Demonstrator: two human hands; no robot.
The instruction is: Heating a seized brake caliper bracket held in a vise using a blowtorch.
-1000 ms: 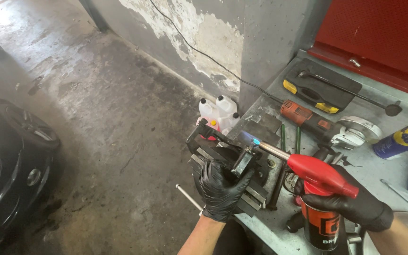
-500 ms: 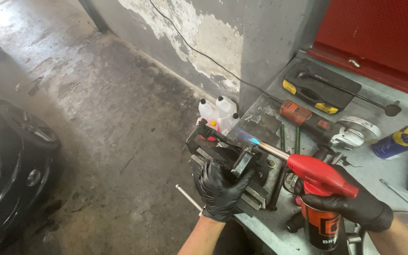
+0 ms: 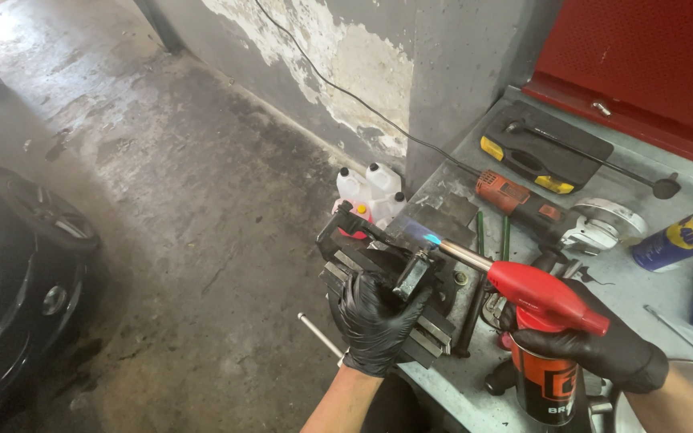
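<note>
Red-headed blowtorch (image 3: 545,298) on an orange-and-black gas can (image 3: 549,382), gripped in the right hand (image 3: 595,353), black-gloved, fingers wrapped round the can's neck under the head. Metal nozzle (image 3: 465,255) points to ten o'clock; a small blue flame (image 3: 430,239) shows at its tip.

Vise (image 3: 387,281), dark metal, at the bench edge, at nine o'clock from the torch. A small dark metal part (image 3: 413,275) sits in its jaws, just beside the flame. Left hand (image 3: 377,321), black-gloved, fingers curled over the vise body below the part, close to the heat.

Handling note: the flame looks best kept on the part alone, nozzle steady, with the left fingers kept low on the vise and off the heated metal. The can appears tilted slightly; holding it near upright should keep the flame even.

Workbench (image 3: 643,281), grey, at three o'clock: angle grinder (image 3: 523,200) with orange body; open black tool case (image 3: 545,148), yellow latches, a long black rod (image 3: 595,160) lying across it; blue spray can (image 3: 687,237) on its side.

Containers: white plastic jugs (image 3: 372,191) on the concrete floor (image 3: 162,200) at twelve o'clock from the vise, capped; contents cannot be told.

Black car (image 3: 10,265), front corner, at nine o'clock.
</note>
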